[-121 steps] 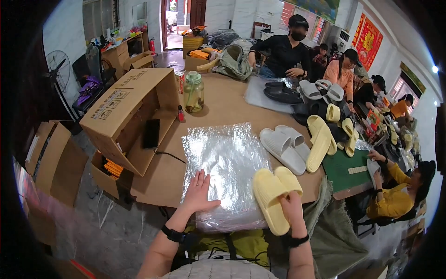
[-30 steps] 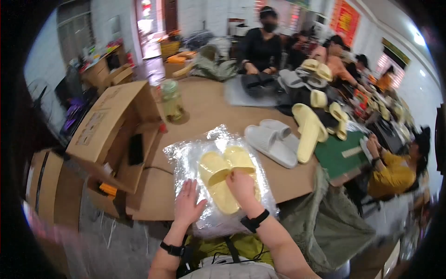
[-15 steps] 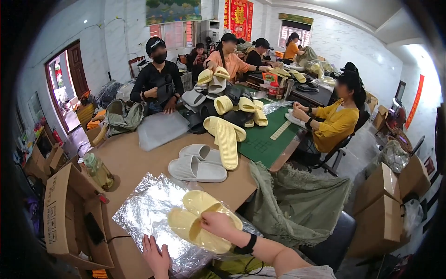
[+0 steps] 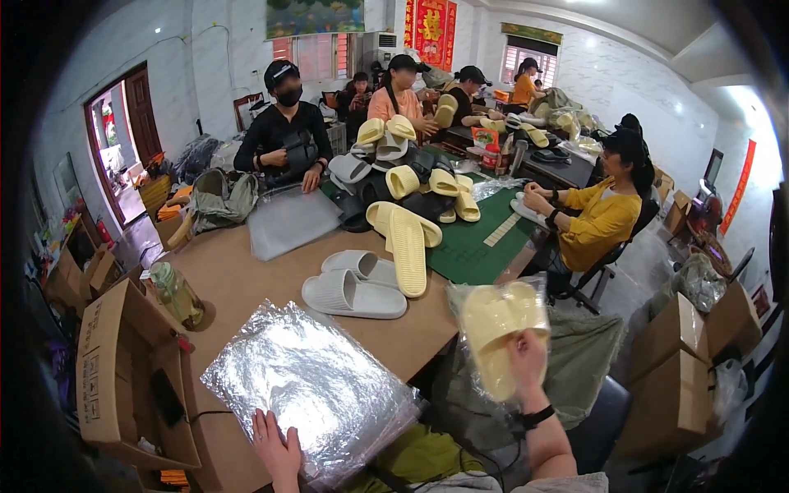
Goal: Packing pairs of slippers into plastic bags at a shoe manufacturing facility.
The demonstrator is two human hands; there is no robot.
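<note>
A brown desk (image 4: 222,263) spreads across the view. On its near part lies a stack of shiny plastic bags (image 4: 308,378); the left hand (image 4: 278,446) rests on their left edge, fingers a little spread, holding nothing. The right hand (image 4: 528,355) grips a pair of yellow slippers (image 4: 486,329) inside a clear bag (image 4: 459,296), held up beyond the desk's right edge, in front of a grey-green cloth (image 4: 588,353). Grey slippers (image 4: 353,300) lie past the stack, beside a mixed heap of slippers (image 4: 403,185) in black, grey and yellow, with a green mat (image 4: 456,251) to its right. At the left are a glass jar (image 4: 175,292) and an open cardboard box (image 4: 99,361) with a black phone (image 4: 167,400) in it. The room has pale marbled walls (image 4: 222,49), a doorway (image 4: 115,156) at left, red banners (image 4: 431,33) at the back, co-workers (image 4: 288,140) around the work surfaces, and boxes (image 4: 670,403) stacked at right.
</note>
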